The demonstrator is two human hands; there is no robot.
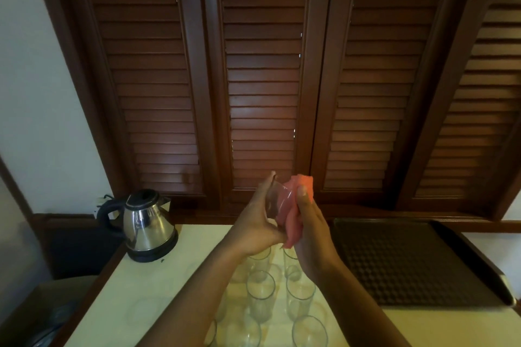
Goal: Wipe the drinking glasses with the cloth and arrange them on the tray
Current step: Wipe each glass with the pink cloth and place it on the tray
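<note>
Above the table, left hand (255,222) holds glass (275,203) against cloth (293,214).

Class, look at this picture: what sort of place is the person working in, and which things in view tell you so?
Probably a hotel room or a home pantry corner. Clues: an electric kettle on the pale counter, rows of drinking glasses beside a dark tray, and wooden louvred shutters behind.

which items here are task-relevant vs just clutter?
In play: held glass, pink cloth, left hand, right hand, waiting glasses, dark tray.
Just there: kettle, wooden shutters.
</note>
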